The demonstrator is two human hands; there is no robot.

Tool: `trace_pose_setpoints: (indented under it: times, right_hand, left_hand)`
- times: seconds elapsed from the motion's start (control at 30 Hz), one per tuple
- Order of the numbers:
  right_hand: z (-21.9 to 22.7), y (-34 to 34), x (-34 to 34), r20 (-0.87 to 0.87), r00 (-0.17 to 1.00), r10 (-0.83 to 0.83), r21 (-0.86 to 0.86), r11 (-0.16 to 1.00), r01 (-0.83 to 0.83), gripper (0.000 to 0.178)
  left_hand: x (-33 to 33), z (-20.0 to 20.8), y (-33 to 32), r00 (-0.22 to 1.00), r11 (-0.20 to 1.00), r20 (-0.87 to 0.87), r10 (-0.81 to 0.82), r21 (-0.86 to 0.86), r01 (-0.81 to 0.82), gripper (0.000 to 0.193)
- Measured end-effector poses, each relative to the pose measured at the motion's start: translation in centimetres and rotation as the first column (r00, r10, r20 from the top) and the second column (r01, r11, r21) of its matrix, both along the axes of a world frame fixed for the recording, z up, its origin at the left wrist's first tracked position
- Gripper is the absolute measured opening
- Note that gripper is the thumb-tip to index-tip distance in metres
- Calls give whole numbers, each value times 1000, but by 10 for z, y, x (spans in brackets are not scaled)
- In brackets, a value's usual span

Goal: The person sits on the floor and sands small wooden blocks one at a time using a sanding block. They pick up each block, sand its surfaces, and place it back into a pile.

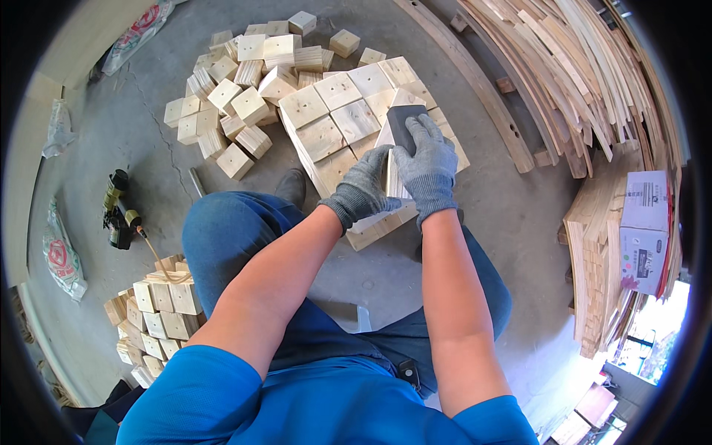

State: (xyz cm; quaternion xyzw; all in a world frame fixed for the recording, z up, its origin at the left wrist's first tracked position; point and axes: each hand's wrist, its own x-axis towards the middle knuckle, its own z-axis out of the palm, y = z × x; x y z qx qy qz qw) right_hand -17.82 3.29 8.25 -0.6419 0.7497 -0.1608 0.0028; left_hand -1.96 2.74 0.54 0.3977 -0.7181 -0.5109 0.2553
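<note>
In front of me a wooden block (396,182) is tilted up above a close-set group of square-topped wooden blocks (305,107). My left hand (361,187), in a grey knitted glove, is closed on the block's left side. My right hand (429,159), gloved the same way, has its fingers wrapped over a flat dark grey pad (404,126) that looks like a sanding block. The pad lies against the wooden block's face. The gloves hide much of the block and part of the pad.
A loose pile of wooden blocks (241,104) lies ahead to the left. Stacked blocks (154,322) and a nail gun with a hose (119,208) are by my left side. Long timber strips (571,70) and a white carton (644,230) stand right.
</note>
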Motion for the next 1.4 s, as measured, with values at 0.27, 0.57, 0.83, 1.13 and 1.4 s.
trace_pose_setpoints:
  times: [0.27,0.57,0.83,1.13,1.4]
  right_hand:
    - [0,86,16,48,999,10,-18,1000,-9,65]
    - [1,167,32,66,996,52,-81,996,-46,66]
    - [1,77,6,68,996,57,-88,995,-51,62]
    - [-2,25,-54,119,990,-78,-38,996,83,62]
    - [21,101,-111,210,959,-190,-13,980,197,63]
  left_hand:
    - [-3,-21,3,996,992,-74,59,-106,-67,107]
    - [-7,-7,2,999,999,-13,43,-28,-43,109]
    - [-4,-14,5,991,994,-97,92,-46,-96,105]
    - [-7,-16,6,995,996,-67,73,-53,-77,104]
    - [1,-1,3,997,1000,80,17,-3,-17,126]
